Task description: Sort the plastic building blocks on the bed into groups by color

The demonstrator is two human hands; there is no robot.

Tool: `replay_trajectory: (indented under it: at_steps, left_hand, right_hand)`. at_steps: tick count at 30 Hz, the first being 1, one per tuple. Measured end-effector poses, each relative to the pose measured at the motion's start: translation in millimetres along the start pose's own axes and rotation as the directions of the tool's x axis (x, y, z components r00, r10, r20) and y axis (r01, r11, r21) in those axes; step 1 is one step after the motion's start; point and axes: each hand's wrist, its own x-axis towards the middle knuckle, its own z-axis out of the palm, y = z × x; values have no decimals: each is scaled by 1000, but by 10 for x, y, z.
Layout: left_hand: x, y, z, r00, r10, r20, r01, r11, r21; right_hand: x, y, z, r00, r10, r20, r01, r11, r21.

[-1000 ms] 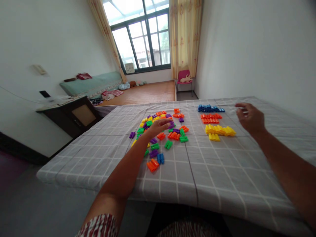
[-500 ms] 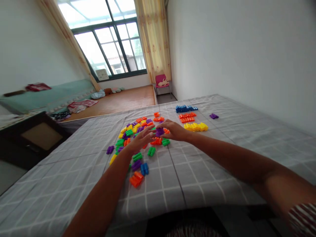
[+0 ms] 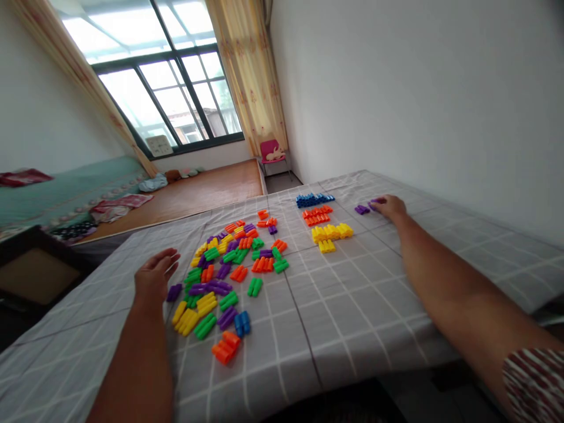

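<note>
My right hand (image 3: 390, 208) pinches a purple plastic block (image 3: 373, 204) made of joined tubes, at the table's far right. Just left of it lies another purple block (image 3: 362, 210). My left hand (image 3: 155, 274) hovers at the left edge of a loose spread of mixed blocks, fingers apart and holding nothing. Closest to that hand is a single purple block (image 3: 174, 292). The spread holds green blocks (image 3: 205, 326), yellow blocks (image 3: 186, 321), orange blocks (image 3: 226, 348) and a blue block (image 3: 242, 324).
Sorted rows stand beyond the spread: blue blocks (image 3: 314, 200), orange blocks (image 3: 317, 216) and yellow blocks (image 3: 332, 232). A grey checked cloth (image 3: 352, 317) covers the table. A white wall (image 3: 396, 88) runs along the right, and a dark cabinet (image 3: 35, 270) stands at left.
My right hand has carried a purple block from the spread to the far right, beside the lone purple one. My left hand has drawn back leftward off the spread. The view has shifted.
</note>
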Motion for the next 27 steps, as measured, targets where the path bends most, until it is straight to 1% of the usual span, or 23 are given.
replay_trajectory:
  at_steps: [2, 5, 7, 10, 13, 17, 19, 21, 22, 24, 27]
  left_hand:
    - [4, -91, -14, 1000, -17, -25, 17, 1000, -4]
    - [16, -161, -40, 1000, -18, -20, 18, 1000, 5]
    - [34, -188, -52, 1000, -6, -8, 6, 1000, -1]
    - [40, -220, -38, 1000, 17, 0, -17, 1000, 13]
    - [0, -251, 10, 998, 56, 20, -57, 995, 87]
    - [-61, -277, 76, 987, 121, 109, -144, 962, 233]
    - [-91, -260, 100, 976, 151, 156, -195, 925, 325]
    - [-132, -217, 130, 956, 194, 221, -273, 863, 426]
    - [-157, -190, 151, 940, 215, 263, -319, 824, 467]
    - [-209, -140, 213, 901, 246, 357, -411, 749, 520]
    - [-278, -108, 368, 828, 245, 504, -526, 650, 548]
  right_hand:
    - [-23, -70, 22, 999, -28, 17, 28, 999, -36]
    - [-53, -160, -9, 999, -35, 20, 37, 995, -96]
    - [-73, -173, -42, 999, -43, 25, 46, 993, -108]
    - [-92, -146, -60, 996, -61, 64, 68, 992, -111]
    - [-70, -83, -24, 993, -82, 80, 94, 983, -159]
    - [38, 21, 56, 994, -57, 93, 76, 974, -211]
    - [90, 56, 80, 995, -47, 85, 65, 975, -214]
    - [114, 72, 90, 997, -54, 51, 64, 975, -213]
    - [113, 73, 94, 998, -54, 13, 56, 976, -210]
    - [95, 70, 107, 996, -33, -83, 16, 982, -190]
    - [69, 71, 155, 976, 17, -217, -50, 988, -147]
